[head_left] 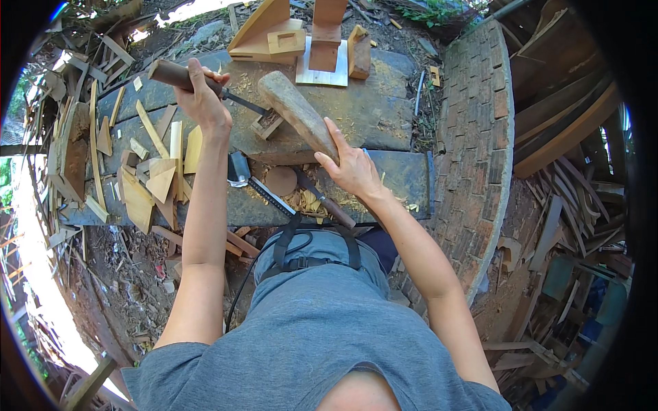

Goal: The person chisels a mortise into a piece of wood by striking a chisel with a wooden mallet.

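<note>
Chisel with a round brown wooden handle and a dark steel blade (205,85) lies slanted across the grey weathered plank bench (384,109), its tip set against a small notched wooden block (267,125) near the bench's middle. I see my left hand (204,96) wrapped tight around the handle, fingers closed on it, the butt of the handle sticking out past the fist toward the upper left. My right hand (351,166) is clamped on the thin end of a thick, rough wooden club-shaped mallet (296,113), whose heavy head hangs just above and beside the block; I cannot tell whether it touches the blade. Just below the block, on the bench's near edge, sit a round flat wooden disc (281,181), a metal try square with a ruled blade (255,183), and a second brown-handled tool (325,201) among pale shavings. Wedge-shaped pale offcuts (159,179) lie piled to my left. At the bench's far side stand tan angled wooden pieces (269,34) near a pale flat board (322,71). A curved brick wall (480,123) runs to my right
</note>
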Available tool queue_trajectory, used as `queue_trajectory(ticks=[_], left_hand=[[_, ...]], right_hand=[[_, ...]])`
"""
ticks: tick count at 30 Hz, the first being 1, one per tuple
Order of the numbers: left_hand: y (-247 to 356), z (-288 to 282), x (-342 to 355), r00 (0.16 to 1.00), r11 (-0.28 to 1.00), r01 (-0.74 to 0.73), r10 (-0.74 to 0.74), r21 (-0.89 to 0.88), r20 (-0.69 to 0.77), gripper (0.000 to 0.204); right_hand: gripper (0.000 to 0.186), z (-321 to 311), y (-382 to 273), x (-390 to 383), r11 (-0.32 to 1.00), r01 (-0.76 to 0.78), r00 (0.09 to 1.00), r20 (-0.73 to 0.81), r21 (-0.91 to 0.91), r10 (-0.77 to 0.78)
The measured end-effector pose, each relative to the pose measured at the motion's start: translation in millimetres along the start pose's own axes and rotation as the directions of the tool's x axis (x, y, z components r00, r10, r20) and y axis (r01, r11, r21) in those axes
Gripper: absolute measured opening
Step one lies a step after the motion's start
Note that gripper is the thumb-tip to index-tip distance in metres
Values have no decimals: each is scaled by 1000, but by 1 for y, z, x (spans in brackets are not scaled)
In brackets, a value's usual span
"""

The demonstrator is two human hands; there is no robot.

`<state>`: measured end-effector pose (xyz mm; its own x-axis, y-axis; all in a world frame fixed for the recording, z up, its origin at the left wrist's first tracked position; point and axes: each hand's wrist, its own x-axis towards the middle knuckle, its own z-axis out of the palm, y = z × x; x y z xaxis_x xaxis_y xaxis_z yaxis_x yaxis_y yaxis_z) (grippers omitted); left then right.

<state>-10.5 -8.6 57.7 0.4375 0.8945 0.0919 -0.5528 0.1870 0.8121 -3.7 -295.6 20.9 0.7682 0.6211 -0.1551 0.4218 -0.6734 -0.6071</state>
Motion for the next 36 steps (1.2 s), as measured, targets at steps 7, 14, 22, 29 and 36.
queue_trajectory(ticks=[7, 14, 22, 29, 36], left_hand=[[-19, -2, -2, 992, 991, -122, 120, 62, 29, 37], [-24, 5, -11, 992, 996, -90, 91, 13, -91, 35], [-20, 13, -17, 990, 997, -58, 51, -51, -129, 21], [-15, 16, -14, 999, 997, -7, 3, -75, -43, 20], [-24, 20, -9, 998, 1000, -4, 5, -24, 56, 18]], right_hand=[[80, 0, 2, 1, 1000, -2, 1000, 7, -5, 2], [81, 0, -2, 3, 1000, 23, 1000, 19, 17, -23], [78, -19, -9, 7, 925, -151, 981, 171, 350, 95], [79, -40, 13, -15, 893, -183, 982, 119, 412, 146], [80, -36, 19, -19, 921, -201, 973, 178, 334, 148]])
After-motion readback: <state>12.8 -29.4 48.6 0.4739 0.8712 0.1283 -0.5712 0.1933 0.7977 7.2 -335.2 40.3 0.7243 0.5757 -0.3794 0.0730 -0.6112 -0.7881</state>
